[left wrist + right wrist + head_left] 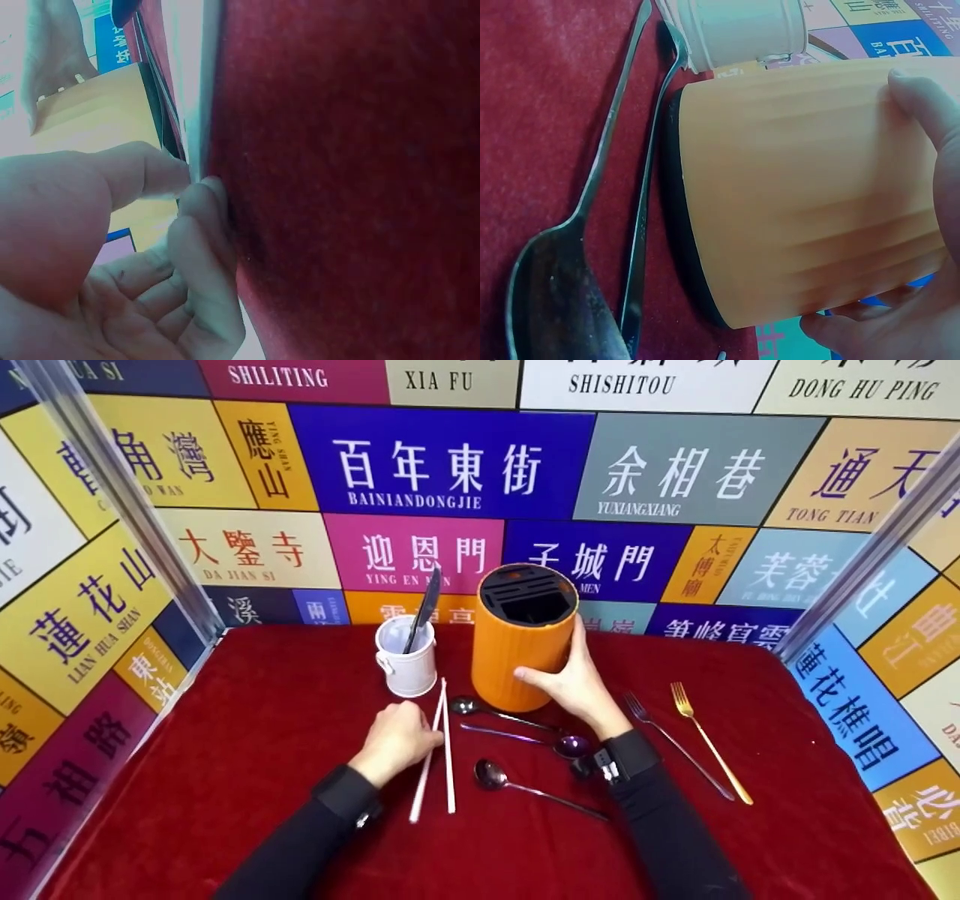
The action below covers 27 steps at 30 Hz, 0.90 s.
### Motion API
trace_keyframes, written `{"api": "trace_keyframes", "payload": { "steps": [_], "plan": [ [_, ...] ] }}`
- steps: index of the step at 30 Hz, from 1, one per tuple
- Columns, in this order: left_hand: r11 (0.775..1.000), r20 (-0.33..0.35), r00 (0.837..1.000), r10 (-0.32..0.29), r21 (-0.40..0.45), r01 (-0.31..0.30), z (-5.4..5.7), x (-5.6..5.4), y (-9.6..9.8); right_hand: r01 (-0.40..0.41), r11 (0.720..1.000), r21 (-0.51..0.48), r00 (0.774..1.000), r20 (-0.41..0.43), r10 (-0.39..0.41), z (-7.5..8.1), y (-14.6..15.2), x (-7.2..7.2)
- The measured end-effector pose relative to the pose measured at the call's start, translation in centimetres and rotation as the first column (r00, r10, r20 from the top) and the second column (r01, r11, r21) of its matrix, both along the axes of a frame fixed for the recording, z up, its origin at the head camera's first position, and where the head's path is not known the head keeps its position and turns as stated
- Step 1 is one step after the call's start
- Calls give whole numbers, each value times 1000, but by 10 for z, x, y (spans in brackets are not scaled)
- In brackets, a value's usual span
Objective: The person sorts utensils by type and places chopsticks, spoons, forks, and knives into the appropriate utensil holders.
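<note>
My right hand grips the side of an orange knife block with a black slotted top, thumb on the near face. In the right wrist view the block's dark base edge shows close to the cloth. Low over the cloth, my left hand pinches a white chopstick between thumb and fingertips. A second chopstick lies right beside it, their far ends close together. Behind the left hand stands a white cup with a dark-bladed knife leaning in it.
Dark spoons lie on the red tablecloth: one by the block's base, a purplish one near the right wrist, another nearer me. A dark fork and a gold fork lie at right. A sign-covered wall stands behind.
</note>
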<state>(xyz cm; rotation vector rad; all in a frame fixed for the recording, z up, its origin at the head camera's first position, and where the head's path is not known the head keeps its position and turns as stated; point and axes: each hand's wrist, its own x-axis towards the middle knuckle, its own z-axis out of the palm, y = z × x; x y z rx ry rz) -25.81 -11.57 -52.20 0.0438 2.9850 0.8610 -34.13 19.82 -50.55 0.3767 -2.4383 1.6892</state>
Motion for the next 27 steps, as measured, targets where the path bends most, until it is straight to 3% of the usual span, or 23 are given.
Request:
{"api": "trace_keyframes", "payload": {
  "steps": [3, 9, 14, 17, 20, 27],
  "plan": [
    [1000, -5, 1000, 20, 14, -20, 5, 0, -3, -3, 1000, 1, 1000, -2, 3, 0, 0, 0],
    [999, -85, 996, 16, 51, -12, 18, 2, -11, -12, 1000, 12, 1000, -7, 12, 2, 0, 2],
    [994, -107, 994, 15, 109, -4, 39, 5, -13, -14, 1000, 11, 1000, 0, 14, 3, 0, 3],
    [986, -184, 983, -1, 165, 32, 56, 4, -13, -13, 1000, 10, 1000, 15, 13, 2, 0, 2],
    [966, -308, 951, -13, 243, 92, 79, 0, -12, -12, 1000, 12, 1000, 27, 11, 4, 0, 3],
    [894, -565, 822, 70, 401, 200, 142, -8, -2, -20, 1000, 14, 998, 62, 19, 27, -5, 19]
  ]
}}
